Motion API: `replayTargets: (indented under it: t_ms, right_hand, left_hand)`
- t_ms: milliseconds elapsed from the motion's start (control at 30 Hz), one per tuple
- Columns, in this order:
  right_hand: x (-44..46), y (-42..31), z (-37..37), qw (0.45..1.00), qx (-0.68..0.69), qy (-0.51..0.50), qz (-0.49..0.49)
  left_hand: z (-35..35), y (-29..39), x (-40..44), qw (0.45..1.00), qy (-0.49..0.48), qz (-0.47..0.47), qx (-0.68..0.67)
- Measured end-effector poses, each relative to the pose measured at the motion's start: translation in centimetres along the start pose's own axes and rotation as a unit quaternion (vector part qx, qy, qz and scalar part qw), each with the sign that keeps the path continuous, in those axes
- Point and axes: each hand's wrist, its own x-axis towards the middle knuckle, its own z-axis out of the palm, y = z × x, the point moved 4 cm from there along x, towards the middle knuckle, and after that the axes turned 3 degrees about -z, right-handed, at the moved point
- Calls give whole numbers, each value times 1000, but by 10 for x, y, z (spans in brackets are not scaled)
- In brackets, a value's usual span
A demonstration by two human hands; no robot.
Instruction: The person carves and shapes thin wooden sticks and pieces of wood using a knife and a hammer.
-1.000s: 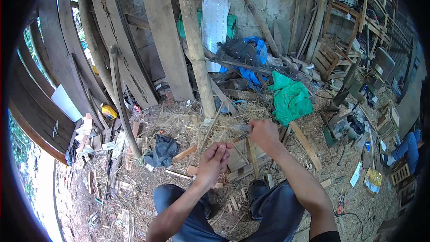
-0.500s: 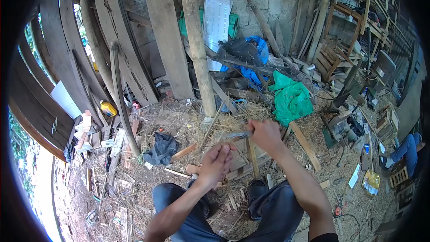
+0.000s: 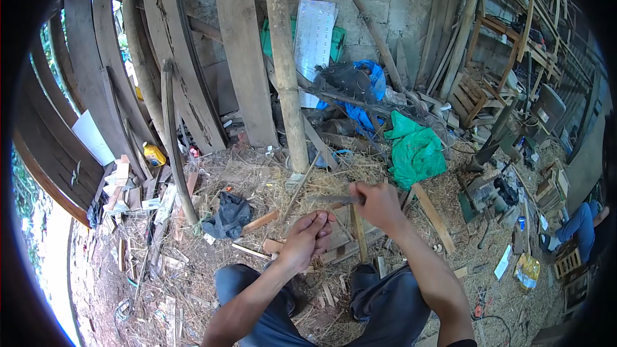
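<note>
Our right hand (image 3: 378, 207) has its fingers clenched around what looks like a knife (image 3: 329, 199), its blurred blade pointing left, just above our left hand (image 3: 307, 239). The left fingers are curled tight; we cannot tell what they pinch. We judge the handwork to be under way: no finished piece shows between our hands, and how much remains we cannot tell.

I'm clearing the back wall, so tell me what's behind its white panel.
A green object shows on both sides of the white panel, with the grey wall beyond. The panel covers the object's middle and anything else directly behind.
</note>
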Motion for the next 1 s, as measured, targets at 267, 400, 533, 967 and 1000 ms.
replayTargets:
  t_ms: [267,400,533,967,1000]
  right_hand:
    - [2,36,18,984,-155,-19,80]
    - [1,47,8,978,-154,-16,138]
    - [-1,18,2,996,-68,14,57]
    - [6,86,-1,935,-265,3,235]
    - [4,85,-2,935,-265,6,234]
  left_hand:
    - [-18,5,12,998,4,64,-7]
    - [-10,6,2,999,7,39,6]
    - [-4,1,3,998,-10,62,2]
    - [13,-10,-7,997,-61,25,49]
    - [11,-12,-4,996,-72,22,47]
